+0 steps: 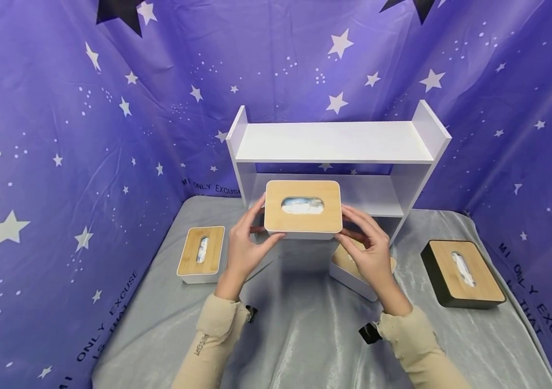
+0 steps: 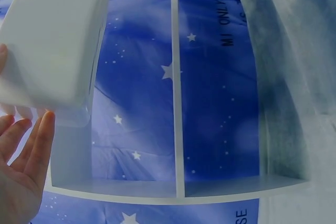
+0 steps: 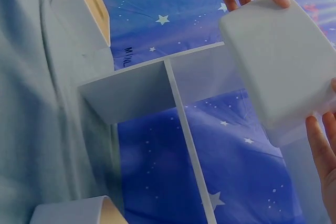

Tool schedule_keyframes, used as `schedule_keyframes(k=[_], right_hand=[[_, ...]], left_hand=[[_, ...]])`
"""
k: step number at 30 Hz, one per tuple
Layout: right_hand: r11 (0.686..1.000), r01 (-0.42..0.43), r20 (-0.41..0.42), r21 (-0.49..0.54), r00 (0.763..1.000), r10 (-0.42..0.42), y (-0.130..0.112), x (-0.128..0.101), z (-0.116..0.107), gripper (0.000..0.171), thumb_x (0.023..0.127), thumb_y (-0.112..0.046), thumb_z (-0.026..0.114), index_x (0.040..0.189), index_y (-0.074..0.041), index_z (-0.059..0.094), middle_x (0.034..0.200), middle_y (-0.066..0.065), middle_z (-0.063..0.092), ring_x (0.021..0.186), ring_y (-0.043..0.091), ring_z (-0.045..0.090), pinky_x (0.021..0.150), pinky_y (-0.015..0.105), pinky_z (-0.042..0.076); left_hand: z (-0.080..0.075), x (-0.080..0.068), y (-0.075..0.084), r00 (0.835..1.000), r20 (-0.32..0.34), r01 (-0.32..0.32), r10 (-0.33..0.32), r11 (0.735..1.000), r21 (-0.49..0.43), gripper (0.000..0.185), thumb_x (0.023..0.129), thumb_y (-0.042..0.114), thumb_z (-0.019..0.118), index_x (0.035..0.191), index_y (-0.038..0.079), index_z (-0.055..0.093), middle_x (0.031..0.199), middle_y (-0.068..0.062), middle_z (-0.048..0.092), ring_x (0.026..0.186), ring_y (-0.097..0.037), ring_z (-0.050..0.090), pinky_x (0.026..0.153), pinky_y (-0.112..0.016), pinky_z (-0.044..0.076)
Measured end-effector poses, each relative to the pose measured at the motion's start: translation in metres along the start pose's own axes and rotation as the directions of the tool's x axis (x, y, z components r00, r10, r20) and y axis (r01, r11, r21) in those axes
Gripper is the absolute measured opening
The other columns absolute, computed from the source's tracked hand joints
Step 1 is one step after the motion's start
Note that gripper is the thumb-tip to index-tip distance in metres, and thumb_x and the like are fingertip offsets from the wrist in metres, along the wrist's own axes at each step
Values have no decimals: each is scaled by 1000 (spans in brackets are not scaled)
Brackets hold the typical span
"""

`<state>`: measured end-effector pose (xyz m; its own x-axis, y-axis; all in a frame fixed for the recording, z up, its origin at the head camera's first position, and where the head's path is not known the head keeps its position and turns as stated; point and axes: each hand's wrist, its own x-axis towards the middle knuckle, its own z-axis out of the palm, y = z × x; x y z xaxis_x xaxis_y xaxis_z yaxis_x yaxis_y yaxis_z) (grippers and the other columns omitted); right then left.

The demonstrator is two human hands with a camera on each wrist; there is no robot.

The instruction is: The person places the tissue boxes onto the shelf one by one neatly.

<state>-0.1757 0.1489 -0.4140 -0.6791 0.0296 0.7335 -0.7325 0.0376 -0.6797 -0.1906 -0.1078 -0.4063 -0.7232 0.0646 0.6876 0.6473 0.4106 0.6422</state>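
Fingers [image 3: 321, 145] hold a white box [image 3: 278, 61] before the shelf [image 3: 157, 90].

Both shelf [image 1: 334, 141] tiers lie open — three tissue boxes [image 1: 201, 253] crowd the cloth [image 1: 305, 335]

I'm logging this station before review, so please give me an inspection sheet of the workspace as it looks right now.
Surface: grey cloth, wrinkled, covering the table.
Job's things: white tissue box with wooden lid, lifted in front of the white shelf, whose top board is bare.
Clutter: second white box at left; black box at right; another white box partly hidden behind the right hand.
Grippers: left hand and right hand grip the lifted box's ends.
Cables: nothing seen.
Surroundings: purple star-print backdrop on three sides.
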Motion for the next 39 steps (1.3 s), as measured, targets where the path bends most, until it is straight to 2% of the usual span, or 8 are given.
schedule_keyframes(k=[5, 14, 22, 32, 39], right_hand=[[1000, 8, -6, 8, 1000, -8, -2, 7, 0, 55, 73, 30, 67, 126, 15, 60, 132, 24, 60, 116, 14, 64, 88, 21, 59], [1000, 14, -1, -17, 1000, -14, -8, 19, -1, 55, 75, 28, 67, 127, 12, 61, 133, 24, 60, 117, 16, 63, 89, 20, 59], [1000, 17, -4, -17, 1000, -17, -5, 24, 0, 55, 75, 28, 68, 127, 12, 61, 132, 24, 60, 117, 16, 64, 87, 20, 59], [998, -12, 14, -65, 1000, 13, 6, 27, 1, 55, 77, 23, 69, 129, 5, 63, 133, 25, 60, 117, 12, 64, 86, 20, 60], [995, -48, 26, -93, 998, 51, 1, 29, 4, 54, 77, 24, 69, 129, 8, 62, 132, 28, 58, 116, 6, 63, 86, 19, 59]], left_hand=[[-2, 7, 3, 1000, 6, -14, 14, 1000, -3, 86, 74, 14, 89, 149, 14, 47, 131, -13, 65, 116, -25, 64, 75, -30, 63], [-5, 20, 6, 999, -1, -53, 53, 999, -5, 86, 75, 14, 88, 149, 11, 47, 134, -12, 64, 117, -24, 64, 77, -31, 63], [-5, 26, 5, 1000, 11, -25, 25, 1000, -8, 84, 75, 15, 88, 149, 13, 47, 133, -11, 65, 118, -23, 64, 80, -28, 63], [-4, 28, -2, 1000, 11, 6, -6, 1000, 0, 83, 76, 17, 88, 149, 15, 48, 133, -11, 65, 117, -24, 64, 77, -32, 63], [-2, 27, -9, 1000, 9, 29, -29, 1000, -3, 83, 76, 19, 88, 149, 15, 48, 131, -12, 66, 117, -24, 65, 78, -35, 63]])
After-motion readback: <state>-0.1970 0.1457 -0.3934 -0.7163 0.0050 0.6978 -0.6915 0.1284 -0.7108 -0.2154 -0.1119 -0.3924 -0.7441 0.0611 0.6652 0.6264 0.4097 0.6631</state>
